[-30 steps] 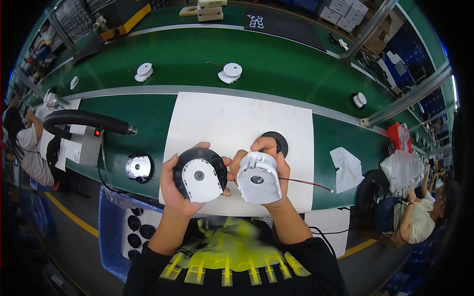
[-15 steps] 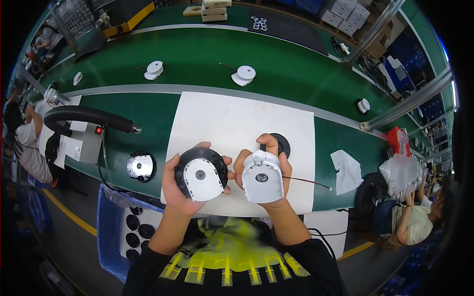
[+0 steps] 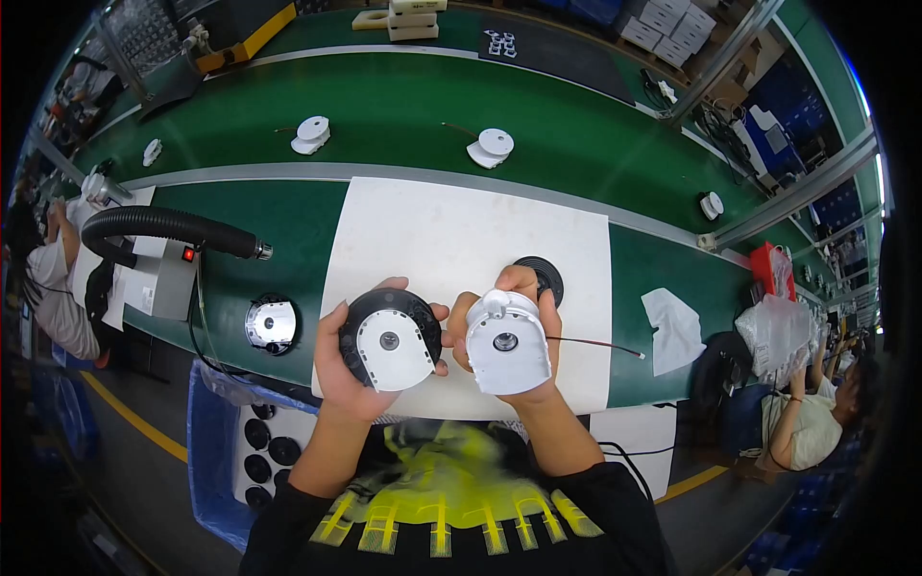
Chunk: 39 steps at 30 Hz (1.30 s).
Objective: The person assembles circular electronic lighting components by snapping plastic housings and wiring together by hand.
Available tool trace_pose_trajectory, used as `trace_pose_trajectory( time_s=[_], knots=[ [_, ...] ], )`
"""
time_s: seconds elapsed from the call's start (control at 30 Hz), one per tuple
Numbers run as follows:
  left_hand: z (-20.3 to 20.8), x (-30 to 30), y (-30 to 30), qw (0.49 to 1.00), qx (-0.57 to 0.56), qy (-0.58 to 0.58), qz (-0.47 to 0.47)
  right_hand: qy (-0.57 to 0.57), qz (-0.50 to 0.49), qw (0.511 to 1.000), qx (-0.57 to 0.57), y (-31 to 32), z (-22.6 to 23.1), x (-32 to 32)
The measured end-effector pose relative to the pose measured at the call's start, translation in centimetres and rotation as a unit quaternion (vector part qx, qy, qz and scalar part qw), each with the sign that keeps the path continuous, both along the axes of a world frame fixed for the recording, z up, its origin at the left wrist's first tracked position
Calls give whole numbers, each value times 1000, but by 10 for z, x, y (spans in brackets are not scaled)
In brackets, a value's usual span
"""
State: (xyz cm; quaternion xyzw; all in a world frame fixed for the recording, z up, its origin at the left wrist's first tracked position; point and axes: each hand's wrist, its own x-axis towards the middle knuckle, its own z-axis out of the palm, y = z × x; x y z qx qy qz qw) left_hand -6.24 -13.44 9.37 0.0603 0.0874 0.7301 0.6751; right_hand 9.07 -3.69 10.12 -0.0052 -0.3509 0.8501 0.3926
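Plastic, I guess, makes both parts light, stiff and a bit slippery. My left hand [image 3: 353, 389] curls around the black-and-white disc [image 3: 394, 357], and my right hand [image 3: 550, 322] grips the white cup [image 3: 507, 367] by its sides, both over the white sheet [image 3: 461, 216]. Rims seem best to hold; the thin wire [image 3: 597, 344] looks weak, so no tugging there.

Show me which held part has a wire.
The white part in the right hand, with a thin wire; the black-rimmed part in the left hand shows none.
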Motion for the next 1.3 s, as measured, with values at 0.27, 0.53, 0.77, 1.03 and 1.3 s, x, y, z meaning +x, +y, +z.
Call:
trace_pose_trajectory(
  time_s=[0.27,0.53,0.77,1.03,1.3],
  knots=[
    [-2,0,0,999,-11,28,13,19,24,999,-17,0,3,-2],
    [9,0,0,997,-1,67,32,45,33,998,-8,4,7,0],
    [11,2,-6,993,-23,102,49,-52,-62,997,-3,-7,20,-6],
    [31,17,-7,966,-17,232,115,-242,-303,777,496,-16,19,-10],
    [28,24,-10,898,2,410,163,-286,-362,612,642,-22,26,-17]
  ],
)
